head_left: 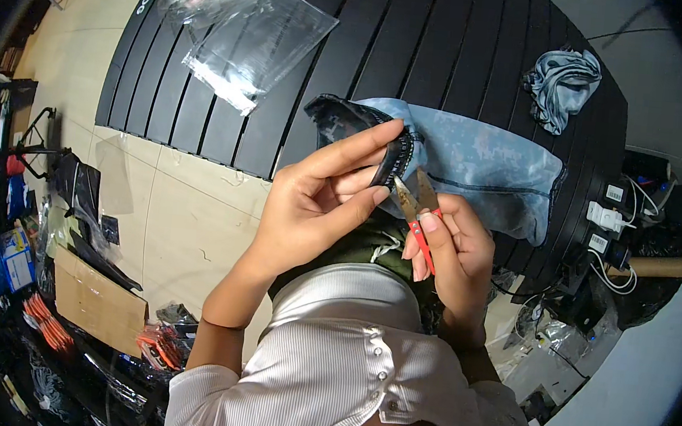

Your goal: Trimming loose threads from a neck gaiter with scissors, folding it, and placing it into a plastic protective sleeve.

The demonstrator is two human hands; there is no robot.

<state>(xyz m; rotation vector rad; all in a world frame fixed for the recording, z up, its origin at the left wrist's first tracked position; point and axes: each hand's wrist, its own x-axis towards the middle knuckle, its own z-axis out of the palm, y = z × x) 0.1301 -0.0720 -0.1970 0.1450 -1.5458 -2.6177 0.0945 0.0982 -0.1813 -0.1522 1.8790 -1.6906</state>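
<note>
Black slatted table (468, 54) fills the upper half of my head view, pale tile floor (194, 224) off its left side. Clear plastic bags (262, 48) lie at the table's upper left, a crumpled grey-blue cloth (563, 82) at upper right. White adapters (604, 217) and cables sit by the right edge, cardboard (98, 301) on the floor at lower left.

Work is at table's near edge: I have a blue camouflage-pattern fabric piece (488, 157), spread to the right of the grip, its dark-stitched edge (394, 161) turned up at the left hand (318, 199).

Left grip: partly closed, index fingertip at the far end of that edge, thumb tip at the near end, edge held between. Other fingers curl behind; can't tell how much cloth they have.

Right hand (459, 252): closed round red-handled scissors (420, 240), thumb on top, fingers curled. Blades parted in a narrow V, pointing away from the body, tips right beside the stitched edge. Can't tell from my angle if a tip touches thread. Main body of fabric lies beyond the right hand, flat-ish, a dark seam running along it.
</note>
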